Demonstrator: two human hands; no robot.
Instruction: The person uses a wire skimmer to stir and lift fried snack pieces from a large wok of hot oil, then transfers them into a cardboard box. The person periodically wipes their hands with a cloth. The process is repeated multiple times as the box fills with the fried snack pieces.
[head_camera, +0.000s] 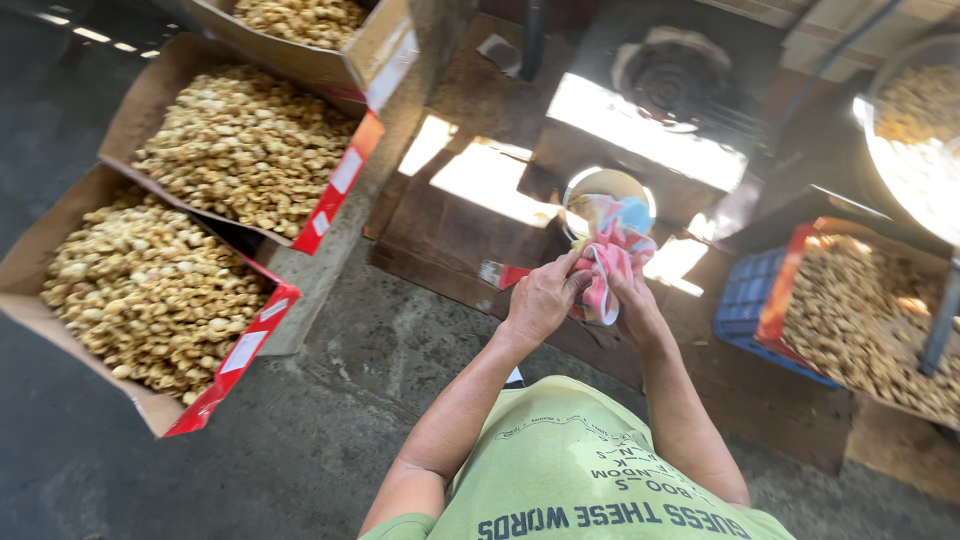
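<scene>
My left hand (541, 297) and my right hand (633, 300) are held together in front of my chest, both closed on a pink, white and blue cloth (612, 248). The cloth is bunched between the fingers and hangs a little below them. Just beyond it lies a round shiny metal bowl (586, 180) on a dark wooden board, partly hidden by the cloth.
Three cardboard boxes of pale round snack pieces (150, 285) lean at the left. A red-edged box of similar pieces (870, 310) sits at the right over a blue crate (745, 300). A large metal pan (915, 130) is at the far right. A stove burner (670, 75) lies ahead.
</scene>
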